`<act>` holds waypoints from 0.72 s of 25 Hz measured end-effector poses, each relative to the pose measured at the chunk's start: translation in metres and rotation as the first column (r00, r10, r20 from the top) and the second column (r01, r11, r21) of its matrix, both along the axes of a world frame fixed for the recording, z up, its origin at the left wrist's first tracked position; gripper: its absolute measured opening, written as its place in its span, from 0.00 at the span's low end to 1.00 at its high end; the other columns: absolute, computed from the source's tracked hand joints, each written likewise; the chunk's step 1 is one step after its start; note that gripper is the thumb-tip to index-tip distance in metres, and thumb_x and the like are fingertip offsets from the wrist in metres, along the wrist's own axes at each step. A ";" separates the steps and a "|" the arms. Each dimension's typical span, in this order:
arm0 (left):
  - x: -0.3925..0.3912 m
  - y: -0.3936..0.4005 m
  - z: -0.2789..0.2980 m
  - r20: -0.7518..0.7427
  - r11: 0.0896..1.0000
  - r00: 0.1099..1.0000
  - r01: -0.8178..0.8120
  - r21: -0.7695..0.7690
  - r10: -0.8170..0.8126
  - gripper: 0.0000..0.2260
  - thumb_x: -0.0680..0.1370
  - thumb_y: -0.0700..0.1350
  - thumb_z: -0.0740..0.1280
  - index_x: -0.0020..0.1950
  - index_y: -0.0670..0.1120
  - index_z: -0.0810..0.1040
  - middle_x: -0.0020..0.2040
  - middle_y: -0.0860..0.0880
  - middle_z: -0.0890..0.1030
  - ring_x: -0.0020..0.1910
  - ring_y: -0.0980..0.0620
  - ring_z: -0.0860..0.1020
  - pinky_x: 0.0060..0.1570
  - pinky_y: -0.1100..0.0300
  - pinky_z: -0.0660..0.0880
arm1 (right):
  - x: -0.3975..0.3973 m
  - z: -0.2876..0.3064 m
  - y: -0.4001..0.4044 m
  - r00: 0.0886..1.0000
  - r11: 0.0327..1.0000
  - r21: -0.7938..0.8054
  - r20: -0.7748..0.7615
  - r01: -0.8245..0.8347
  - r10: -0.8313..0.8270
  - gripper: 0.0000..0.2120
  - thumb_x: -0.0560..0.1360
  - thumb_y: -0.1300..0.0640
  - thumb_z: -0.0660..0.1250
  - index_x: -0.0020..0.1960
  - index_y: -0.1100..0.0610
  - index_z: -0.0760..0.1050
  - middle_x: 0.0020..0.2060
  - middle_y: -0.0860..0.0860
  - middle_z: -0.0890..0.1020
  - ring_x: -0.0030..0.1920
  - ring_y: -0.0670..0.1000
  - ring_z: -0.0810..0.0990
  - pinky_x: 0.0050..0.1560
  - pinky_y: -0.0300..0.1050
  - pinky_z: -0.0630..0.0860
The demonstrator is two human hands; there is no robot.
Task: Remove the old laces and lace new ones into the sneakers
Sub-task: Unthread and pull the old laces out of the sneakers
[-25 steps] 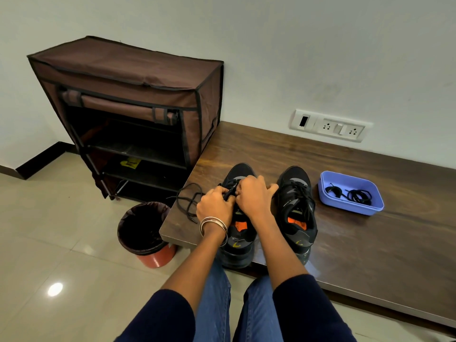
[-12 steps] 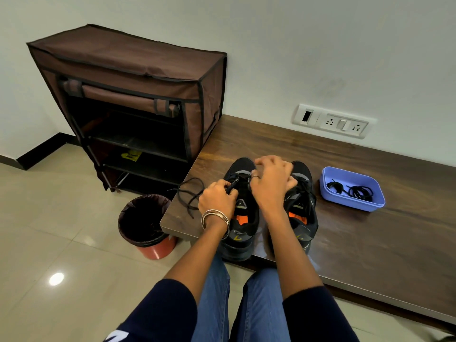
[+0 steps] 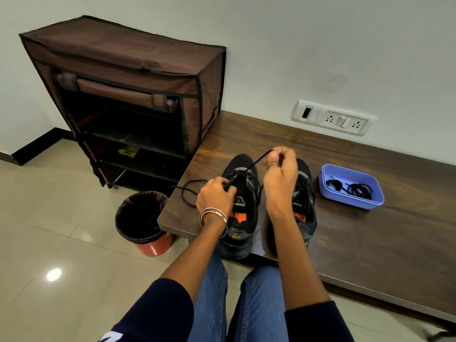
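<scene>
Black cord, thin and limp, is what both hands are working: the lace (image 3: 256, 162) will weigh next to nothing and flop wherever it is left, so I judge it best pinched close to an eyelet or at its stiffer tip (a grip farther back would only gather slack). The right hand (image 3: 281, 174) has its fingertips pinched round the lace and holds it taut, up toward one o'clock from the left sneaker (image 3: 240, 208). The left hand (image 3: 217, 195) curls its fingers round the cord at the shoe's eyelets, steadying it there. A loose loop of the same cord trails off at nine o'clock across the wooden bench (image 3: 370, 243). Both sneakers are black with grey panels and an orange patch inside, toes pointing to twelve; the right sneaker (image 3: 304, 193) sits just beside its pair and looks laced. At three o'clock, a blue tray (image 3: 350, 202) holds coiled black laces.
</scene>
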State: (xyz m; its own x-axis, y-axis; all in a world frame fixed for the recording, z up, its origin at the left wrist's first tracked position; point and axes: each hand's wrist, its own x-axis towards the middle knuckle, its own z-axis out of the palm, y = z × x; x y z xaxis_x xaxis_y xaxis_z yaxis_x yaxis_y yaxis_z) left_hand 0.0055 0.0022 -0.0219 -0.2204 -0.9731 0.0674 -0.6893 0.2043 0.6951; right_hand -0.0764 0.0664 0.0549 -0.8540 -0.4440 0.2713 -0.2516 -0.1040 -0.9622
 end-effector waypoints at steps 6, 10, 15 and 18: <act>-0.001 0.001 0.000 -0.018 1.000 1.000 0.014 0.002 -0.014 0.10 0.74 0.51 0.66 0.53 0.51 0.80 0.52 0.50 0.80 0.52 0.46 0.77 0.45 0.55 0.71 | 0.000 0.005 -0.011 0.861 0.818 0.409 -0.472 0.404 -0.190 0.17 0.73 0.63 0.66 0.60 0.52 0.73 0.60 0.51 0.71 0.64 0.53 0.63 0.58 0.51 0.61; -0.001 0.000 -0.001 -0.001 1.000 1.000 0.021 -0.008 -0.021 0.11 0.75 0.52 0.67 0.54 0.51 0.80 0.53 0.49 0.80 0.53 0.44 0.77 0.46 0.54 0.72 | 0.004 -0.029 -0.030 0.773 0.512 0.826 -0.478 0.235 0.417 0.10 0.76 0.59 0.66 0.57 0.51 0.77 0.59 0.50 0.75 0.64 0.56 0.65 0.61 0.60 0.60; -0.001 -0.001 -0.003 0.002 1.000 1.000 0.011 -0.015 -0.011 0.10 0.75 0.51 0.67 0.54 0.52 0.80 0.53 0.49 0.80 0.53 0.45 0.77 0.46 0.54 0.72 | 0.002 -0.053 -0.031 0.854 0.600 0.772 -0.442 0.208 0.273 0.10 0.75 0.60 0.65 0.50 0.47 0.79 0.48 0.45 0.81 0.59 0.52 0.70 0.55 0.55 0.61; -0.001 -0.001 -0.002 -0.022 1.000 1.000 0.007 0.001 -0.007 0.10 0.74 0.51 0.67 0.53 0.51 0.80 0.52 0.49 0.80 0.52 0.46 0.77 0.46 0.55 0.71 | 0.004 -0.041 -0.024 0.960 0.804 0.589 -0.264 0.082 0.095 0.09 0.74 0.62 0.65 0.43 0.50 0.78 0.42 0.46 0.82 0.54 0.52 0.76 0.56 0.53 0.68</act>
